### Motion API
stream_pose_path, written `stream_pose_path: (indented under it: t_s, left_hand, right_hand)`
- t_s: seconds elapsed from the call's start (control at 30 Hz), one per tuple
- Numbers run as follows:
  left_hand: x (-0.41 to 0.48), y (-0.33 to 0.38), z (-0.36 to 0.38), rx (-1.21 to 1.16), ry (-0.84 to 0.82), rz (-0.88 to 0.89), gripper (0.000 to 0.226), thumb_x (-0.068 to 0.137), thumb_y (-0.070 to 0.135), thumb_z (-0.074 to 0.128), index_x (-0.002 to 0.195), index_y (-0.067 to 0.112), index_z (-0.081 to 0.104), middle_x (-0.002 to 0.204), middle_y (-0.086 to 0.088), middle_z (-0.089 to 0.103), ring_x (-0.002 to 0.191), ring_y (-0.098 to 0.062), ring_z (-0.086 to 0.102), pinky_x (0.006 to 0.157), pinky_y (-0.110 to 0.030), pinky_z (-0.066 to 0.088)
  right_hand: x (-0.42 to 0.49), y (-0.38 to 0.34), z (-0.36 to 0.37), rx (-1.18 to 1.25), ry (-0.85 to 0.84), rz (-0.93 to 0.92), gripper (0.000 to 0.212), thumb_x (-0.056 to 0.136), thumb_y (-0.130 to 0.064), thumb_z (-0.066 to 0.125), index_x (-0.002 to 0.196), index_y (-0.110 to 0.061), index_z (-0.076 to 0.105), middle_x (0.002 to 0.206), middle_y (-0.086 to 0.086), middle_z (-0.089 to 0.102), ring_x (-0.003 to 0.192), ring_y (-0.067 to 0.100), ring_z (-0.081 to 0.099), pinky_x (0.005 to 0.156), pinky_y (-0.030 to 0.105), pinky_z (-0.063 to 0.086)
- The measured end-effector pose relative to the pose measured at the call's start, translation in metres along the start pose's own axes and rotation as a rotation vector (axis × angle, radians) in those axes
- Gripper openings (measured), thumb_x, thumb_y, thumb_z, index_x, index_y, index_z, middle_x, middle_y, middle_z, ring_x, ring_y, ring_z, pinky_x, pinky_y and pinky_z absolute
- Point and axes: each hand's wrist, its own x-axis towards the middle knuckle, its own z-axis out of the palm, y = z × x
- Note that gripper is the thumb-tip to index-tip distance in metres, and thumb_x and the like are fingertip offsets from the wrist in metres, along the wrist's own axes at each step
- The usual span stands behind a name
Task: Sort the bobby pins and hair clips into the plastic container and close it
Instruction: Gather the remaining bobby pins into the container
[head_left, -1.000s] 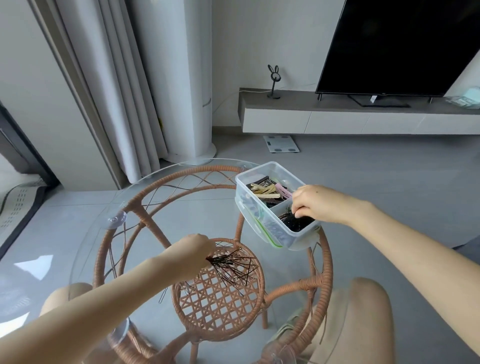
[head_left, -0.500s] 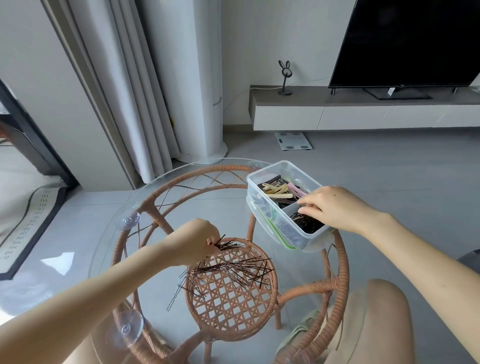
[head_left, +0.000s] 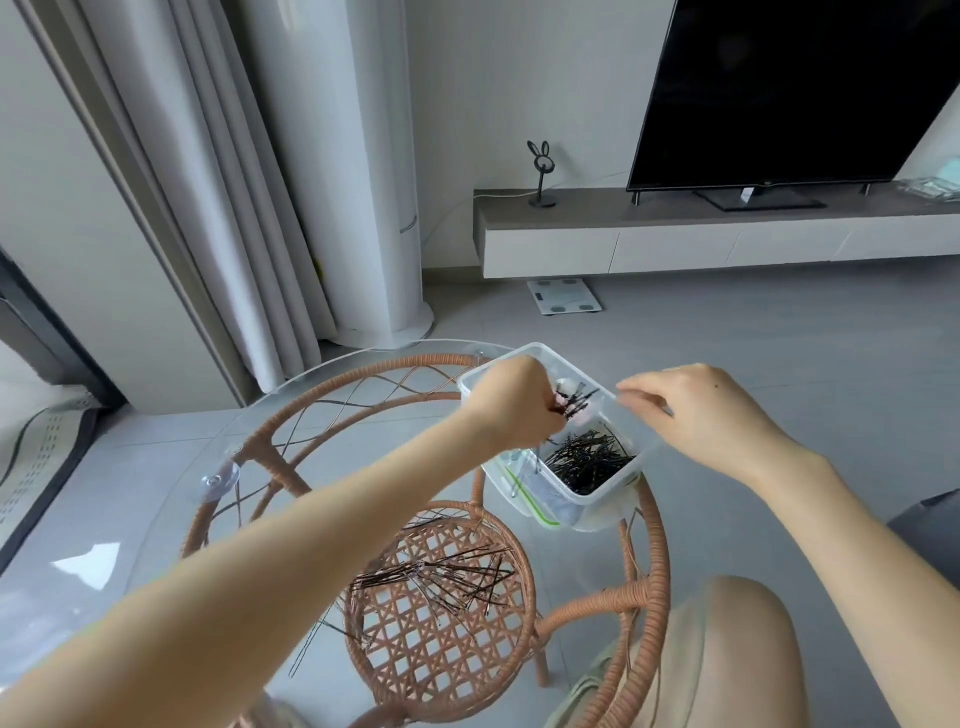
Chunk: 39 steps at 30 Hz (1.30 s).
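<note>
Left hand (head_left: 511, 402), which half a second ago was gathering pins at the middle of the glass table (head_left: 171, 499), is now up over the plastic container (head_left: 610, 488) at the table's far right edge, fingers pinched together on a small bundle of bobby pins (head_left: 574, 402). Right hand (head_left: 696, 415) has come out of the near compartment and hovers over the container's right rim, fingers loosely curled, nothing visibly held. Judgement: one more batch is about to be dropped in, but the sort is far from over. A loose pile of pins (head_left: 441, 577) lies at the table's centre, most with long axes running roughly left to right, fanned out, a few strays angled toward the near edge. Held bundle points out from the fingers toward the right, slightly upward, over the container's middle. Pins already stored (head_left: 589, 460) fill the near compartment in a tangle. Container's long axis runs from near right to far left. Lid (head_left: 545, 512) appears tucked underneath; container not closed.
</note>
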Motion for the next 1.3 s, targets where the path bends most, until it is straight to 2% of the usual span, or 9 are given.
stream_pose_path:
  t_s: [0.23, 0.37, 0.47, 0.53, 0.6, 0.77, 0.87, 1.0, 1.3]
  left_hand:
    - [0.050, 0.038, 0.045, 0.017, -0.040, -0.020, 0.043, 0.083, 0.005, 0.056, 0.050, 0.012, 0.028, 0.050, -0.003, 0.031, 0.084, -0.037, 0.062, 0.061, -0.033, 0.045]
    - [0.055, 0.036, 0.054, 0.025, -0.108, -0.050, 0.042, 0.086, 0.009, 0.057, 0.050, 0.010, 0.034, 0.054, -0.003, 0.036, 0.064, -0.028, 0.049, 0.044, -0.023, 0.024]
    - [0.054, 0.039, 0.048, 0.044, -0.228, -0.023, 0.031, 0.090, 0.018, 0.052, 0.061, 0.006, 0.050, 0.086, -0.014, 0.067, 0.079, -0.028, 0.059, 0.060, -0.027, 0.045]
    - [0.052, 0.035, 0.037, -0.047, -0.276, -0.029, 0.033, 0.092, 0.018, 0.049, 0.059, 0.015, 0.045, 0.107, -0.015, 0.068, 0.059, -0.017, 0.052, 0.050, -0.015, 0.047]
    - [0.046, 0.027, 0.023, -0.064, -0.297, 0.001, 0.036, 0.092, 0.015, 0.046, 0.056, 0.016, 0.041, 0.101, -0.015, 0.070, 0.057, -0.014, 0.057, 0.039, -0.012, 0.039]
    - [0.008, -0.007, -0.009, -0.184, -0.142, -0.013, 0.025, 0.089, 0.018, 0.053, 0.093, 0.002, 0.072, 0.093, -0.013, 0.074, 0.067, -0.019, 0.064, 0.064, -0.019, 0.049]
    - [-0.030, -0.043, -0.021, -0.066, -0.149, 0.005, 0.027, 0.087, 0.030, 0.060, 0.107, 0.015, 0.070, 0.104, -0.003, 0.071, 0.077, -0.013, 0.063, 0.071, -0.014, 0.046]
    - [-0.086, -0.088, -0.012, 0.175, -0.368, -0.146, 0.052, 0.081, 0.050, 0.060, 0.124, 0.023, 0.054, 0.120, -0.001, 0.058, 0.106, -0.018, 0.056, 0.086, -0.027, 0.043]
    - [-0.175, -0.131, 0.037, 0.171, -0.361, -0.500, 0.052, 0.077, 0.055, 0.062, 0.101, 0.012, 0.045, 0.077, 0.007, 0.048, 0.067, -0.013, 0.053, 0.053, -0.020, 0.040]
  right_hand:
    - [-0.011, 0.007, -0.010, -0.009, 0.012, 0.042, 0.022, 0.091, -0.025, 0.053, 0.085, -0.010, 0.068, 0.071, 0.011, 0.068, 0.065, 0.030, 0.056, 0.064, 0.037, 0.049]
    - [-0.015, 0.008, -0.013, -0.021, -0.042, 0.066, 0.023, 0.092, -0.026, 0.050, 0.090, -0.011, 0.068, 0.077, 0.011, 0.070, 0.071, 0.029, 0.059, 0.068, 0.037, 0.049]
    - [-0.015, 0.009, -0.013, -0.020, -0.043, 0.063, 0.023, 0.092, -0.025, 0.050, 0.090, -0.011, 0.068, 0.076, 0.010, 0.070, 0.070, 0.029, 0.059, 0.067, 0.036, 0.049]
    - [-0.013, 0.006, -0.011, -0.045, -0.044, 0.050, 0.025, 0.092, -0.025, 0.049, 0.085, -0.009, 0.067, 0.069, 0.011, 0.066, 0.067, 0.029, 0.056, 0.064, 0.036, 0.046]
    - [-0.011, 0.002, -0.010, -0.069, -0.039, 0.031, 0.026, 0.092, -0.023, 0.048, 0.081, -0.007, 0.065, 0.062, 0.012, 0.060, 0.064, 0.031, 0.053, 0.061, 0.036, 0.044]
    - [-0.016, -0.030, -0.008, 0.112, 0.066, -0.056, 0.011, 0.085, -0.018, 0.062, 0.085, -0.011, 0.070, 0.075, 0.003, 0.067, 0.063, 0.020, 0.055, 0.062, 0.032, 0.049]
    - [-0.032, -0.066, 0.003, 0.328, -0.097, -0.098, 0.032, 0.077, -0.031, 0.071, 0.106, -0.018, 0.068, 0.096, -0.010, 0.061, 0.077, 0.001, 0.055, 0.071, 0.015, 0.045]
    - [-0.057, -0.098, 0.041, 0.195, -0.466, -0.164, 0.073, 0.073, -0.052, 0.066, 0.135, -0.023, 0.040, 0.129, -0.013, 0.042, 0.119, 0.002, 0.036, 0.102, 0.023, 0.031]
    - [-0.055, -0.111, 0.093, 0.098, -0.587, -0.029, 0.079, 0.075, -0.039, 0.070, 0.139, -0.015, 0.031, 0.130, 0.002, 0.040, 0.123, 0.019, 0.038, 0.102, 0.033, 0.036]
